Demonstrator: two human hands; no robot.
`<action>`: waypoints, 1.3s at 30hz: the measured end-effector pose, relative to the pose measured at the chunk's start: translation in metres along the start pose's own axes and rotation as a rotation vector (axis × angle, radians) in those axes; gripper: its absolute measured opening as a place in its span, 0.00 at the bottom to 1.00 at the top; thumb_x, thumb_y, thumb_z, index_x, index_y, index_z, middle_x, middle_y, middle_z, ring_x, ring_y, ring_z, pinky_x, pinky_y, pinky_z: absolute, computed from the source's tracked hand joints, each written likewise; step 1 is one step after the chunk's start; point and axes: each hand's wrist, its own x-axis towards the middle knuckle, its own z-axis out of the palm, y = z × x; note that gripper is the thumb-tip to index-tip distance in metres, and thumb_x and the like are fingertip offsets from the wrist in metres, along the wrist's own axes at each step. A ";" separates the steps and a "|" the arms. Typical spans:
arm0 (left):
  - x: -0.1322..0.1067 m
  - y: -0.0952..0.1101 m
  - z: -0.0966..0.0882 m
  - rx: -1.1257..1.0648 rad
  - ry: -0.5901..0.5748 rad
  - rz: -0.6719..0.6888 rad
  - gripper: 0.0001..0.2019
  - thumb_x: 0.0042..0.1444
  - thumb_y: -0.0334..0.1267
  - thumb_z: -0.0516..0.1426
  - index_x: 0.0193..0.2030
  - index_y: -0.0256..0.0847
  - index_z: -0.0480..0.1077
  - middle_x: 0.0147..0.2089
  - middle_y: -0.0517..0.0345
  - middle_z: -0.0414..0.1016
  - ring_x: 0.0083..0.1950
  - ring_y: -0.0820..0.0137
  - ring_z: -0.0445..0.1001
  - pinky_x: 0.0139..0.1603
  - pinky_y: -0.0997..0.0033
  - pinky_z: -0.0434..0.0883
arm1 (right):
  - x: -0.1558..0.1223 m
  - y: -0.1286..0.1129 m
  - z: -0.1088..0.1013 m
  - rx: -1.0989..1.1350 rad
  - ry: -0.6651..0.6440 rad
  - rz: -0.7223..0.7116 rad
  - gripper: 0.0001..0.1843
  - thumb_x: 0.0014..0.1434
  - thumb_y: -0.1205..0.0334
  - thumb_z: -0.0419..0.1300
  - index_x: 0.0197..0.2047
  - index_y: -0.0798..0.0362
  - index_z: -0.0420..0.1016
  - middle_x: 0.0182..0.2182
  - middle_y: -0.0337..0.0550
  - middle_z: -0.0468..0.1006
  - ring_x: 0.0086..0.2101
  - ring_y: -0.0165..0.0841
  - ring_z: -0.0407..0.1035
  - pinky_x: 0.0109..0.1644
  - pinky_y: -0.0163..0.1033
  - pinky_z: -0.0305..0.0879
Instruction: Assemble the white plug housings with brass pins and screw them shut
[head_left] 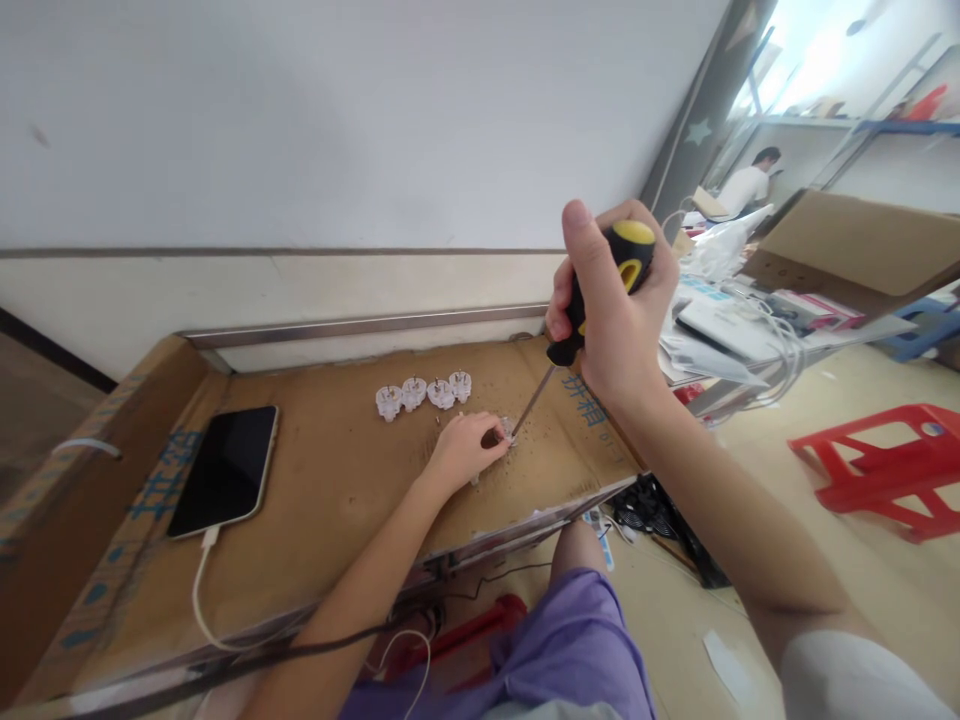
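My right hand (622,300) is wrapped round the black and yellow handle of a screwdriver (534,402), thumb up along the grip. Its long shaft slants down to the left, and the tip meets a small clear plastic piece (508,428). Pinching that piece against the cardboard is my left hand (466,448), whose fingers hide most of it. Several clear plug pieces with metal pins (414,392) stand in a row just behind my left hand. Small dark bits, too tiny to name, lie scattered round the screwdriver tip.
Brown cardboard (322,470) covers the bench, with a raised side at left. A tablet (227,470) lies there with a white cable (199,590) plugged in. At right are a cluttered table with an open carton (855,240), a red stool (892,465) and a distant person (746,185).
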 end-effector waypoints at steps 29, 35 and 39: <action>-0.001 0.003 -0.001 0.003 0.010 0.007 0.04 0.55 0.35 0.57 0.29 0.41 0.68 0.33 0.61 0.74 0.39 0.68 0.71 0.44 0.69 0.63 | 0.000 0.004 -0.002 0.053 0.015 -0.002 0.18 0.59 0.52 0.56 0.26 0.48 0.52 0.16 0.31 0.59 0.13 0.26 0.52 0.15 0.36 0.48; -0.001 0.001 0.000 -0.006 0.015 0.014 0.04 0.54 0.35 0.57 0.29 0.41 0.68 0.33 0.62 0.74 0.39 0.68 0.71 0.43 0.70 0.63 | 0.003 0.004 -0.004 0.060 0.033 -0.025 0.18 0.59 0.54 0.57 0.25 0.48 0.52 0.16 0.31 0.59 0.12 0.25 0.53 0.14 0.35 0.47; -0.001 -0.001 0.001 -0.001 0.020 0.015 0.04 0.54 0.36 0.58 0.30 0.41 0.68 0.34 0.62 0.74 0.39 0.68 0.71 0.43 0.70 0.63 | 0.004 0.007 -0.004 0.083 0.017 -0.039 0.19 0.59 0.52 0.57 0.25 0.49 0.52 0.15 0.30 0.60 0.11 0.25 0.52 0.13 0.34 0.47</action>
